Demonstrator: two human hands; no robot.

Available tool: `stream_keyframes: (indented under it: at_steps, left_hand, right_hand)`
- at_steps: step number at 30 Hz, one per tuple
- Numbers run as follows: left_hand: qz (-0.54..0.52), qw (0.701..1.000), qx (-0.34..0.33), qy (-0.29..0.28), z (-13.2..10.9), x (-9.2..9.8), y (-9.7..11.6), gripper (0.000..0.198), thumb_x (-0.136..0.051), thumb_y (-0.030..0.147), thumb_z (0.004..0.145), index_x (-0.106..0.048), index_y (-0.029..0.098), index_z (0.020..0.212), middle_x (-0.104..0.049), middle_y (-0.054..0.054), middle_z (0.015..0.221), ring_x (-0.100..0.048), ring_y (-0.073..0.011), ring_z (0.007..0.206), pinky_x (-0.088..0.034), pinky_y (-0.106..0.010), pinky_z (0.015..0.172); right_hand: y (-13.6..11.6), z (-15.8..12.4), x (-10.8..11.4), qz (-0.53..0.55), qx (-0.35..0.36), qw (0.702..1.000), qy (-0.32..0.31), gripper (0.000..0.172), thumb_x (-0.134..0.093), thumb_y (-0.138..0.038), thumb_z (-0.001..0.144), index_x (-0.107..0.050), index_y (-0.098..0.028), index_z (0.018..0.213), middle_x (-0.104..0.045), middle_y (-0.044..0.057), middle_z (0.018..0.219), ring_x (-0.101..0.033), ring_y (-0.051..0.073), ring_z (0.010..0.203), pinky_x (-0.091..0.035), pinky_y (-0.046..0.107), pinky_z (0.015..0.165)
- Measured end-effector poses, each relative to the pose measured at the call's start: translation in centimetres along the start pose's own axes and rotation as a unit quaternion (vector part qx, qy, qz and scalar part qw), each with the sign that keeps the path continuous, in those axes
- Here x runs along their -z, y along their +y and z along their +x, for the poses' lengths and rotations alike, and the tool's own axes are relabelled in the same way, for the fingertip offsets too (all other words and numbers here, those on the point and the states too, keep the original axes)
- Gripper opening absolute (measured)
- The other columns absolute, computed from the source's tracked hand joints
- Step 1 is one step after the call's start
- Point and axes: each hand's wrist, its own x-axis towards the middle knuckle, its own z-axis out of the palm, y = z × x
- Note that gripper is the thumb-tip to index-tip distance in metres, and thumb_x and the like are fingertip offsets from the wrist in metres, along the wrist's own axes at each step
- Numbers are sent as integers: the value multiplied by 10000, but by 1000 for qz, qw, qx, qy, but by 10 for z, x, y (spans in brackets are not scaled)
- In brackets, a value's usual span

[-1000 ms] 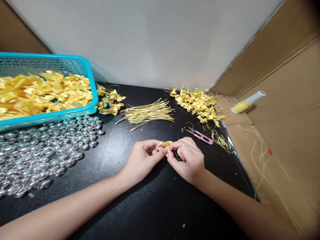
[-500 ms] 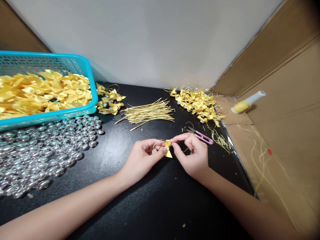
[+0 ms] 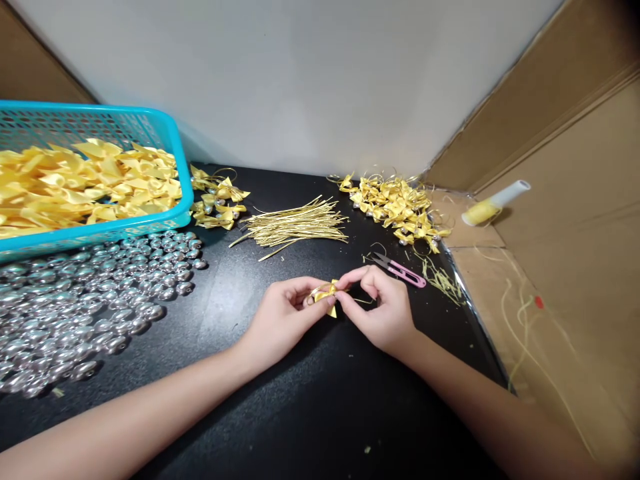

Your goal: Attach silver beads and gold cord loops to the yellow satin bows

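A small yellow ribbon bow is pinched between the thumb and fingers of my left hand, over the black table. Gold cord loops out from the bow on the left, and a loose end sticks out to the right. My right hand is closed at the bow's right side, thumb and forefinger tips together; whether they grip ribbon or cord there is too small to make out. Pink-handled thread snips lie just beyond my right hand. Ahead is a bundle of gold cords.
A turquoise basket of yellow bows stands at left, with many silver beads before it. Beaded bows are heaped at back right, a smaller group beside the basket. Cord scraps and a thread tube are right.
The bow has turned and tilted between my fingers. My right fingertips have shifted slightly left onto it, and a cord end now points right beneath them.
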Motion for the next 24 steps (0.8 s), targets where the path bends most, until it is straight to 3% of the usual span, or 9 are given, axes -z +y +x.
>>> stream_keyframes:
  at_steps: [8,13,24]
  left_hand:
    - [7,1000,16,12,0,0,-2,198,-714,294,738,-760,165,881,-694,-17,689,-587,-144,652,-435,-239,611]
    - [-41,998,47,31,1,-1,4,174,-748,268,693,-766,170,836,-737,-28,744,-608,-134,663,-447,-227,631]
    - [-90,993,74,22,3,0,8,110,-767,225,668,-756,178,767,-719,10,683,-565,-91,597,-404,-190,578]
  right_hand:
    - [-2,-1,-2,-21,-20,999,26,402,-585,-78,749,-235,-246,645,-673,34,722,-626,167,661,-490,308,620]
    - [-2,-1,-3,-1,-38,998,45,410,-582,-61,715,-227,-253,642,-668,20,718,-623,163,658,-504,322,632]
    - [-3,1,-5,83,-123,989,14,398,-613,-91,706,-251,-254,672,-640,-3,717,-597,155,661,-508,317,661]
